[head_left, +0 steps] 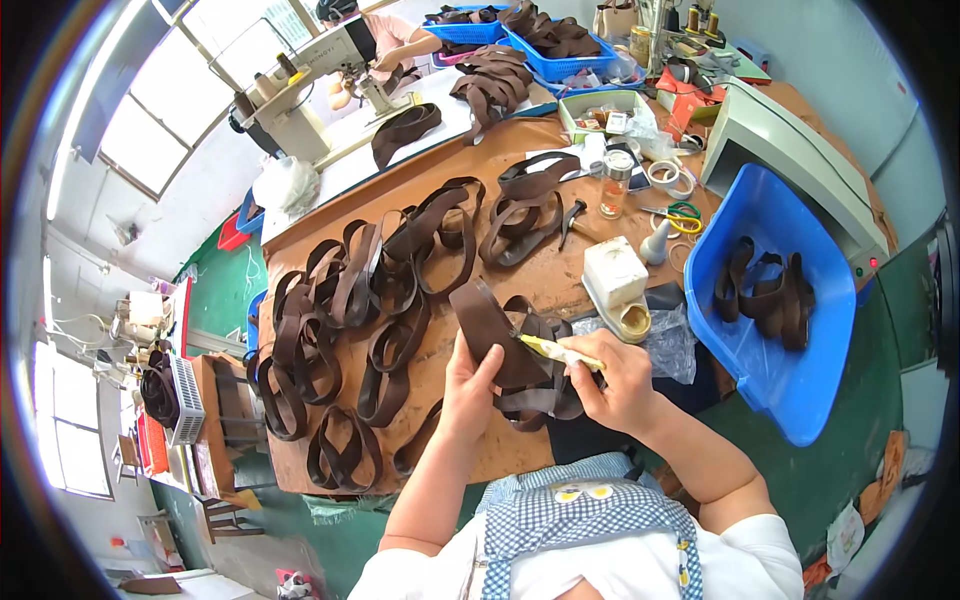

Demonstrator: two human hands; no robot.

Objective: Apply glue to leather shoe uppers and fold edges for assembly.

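My left hand (pixel 470 388) is closed on a wide dark brown strap (pixel 480 318), thumb lying across its face. The strap stands up at an angle, its lower part hanging below the hands. Pinched in my right hand (pixel 612 375) is a slim yellow brush (pixel 545 348), its dark tip against the strap's edge. Beyond that hand stands a white block-shaped pot (pixel 615 275) with a round yellowed opening at its near end. More brown straps in loops (pixel 395 345) lie on the brown table (pixel 440 470) to the left.
At right a blue basin (pixel 815 385) holds several brown straps, beside a pale box-shaped machine (pixel 790 150). Behind the pot are a jar (pixel 614 185), green-and-yellow scissors (pixel 683 214), tape rolls (pixel 670 178) and a hammer (pixel 573 220). Far off, a person (pixel 395 45) works at a sewing machine (pixel 330 90).
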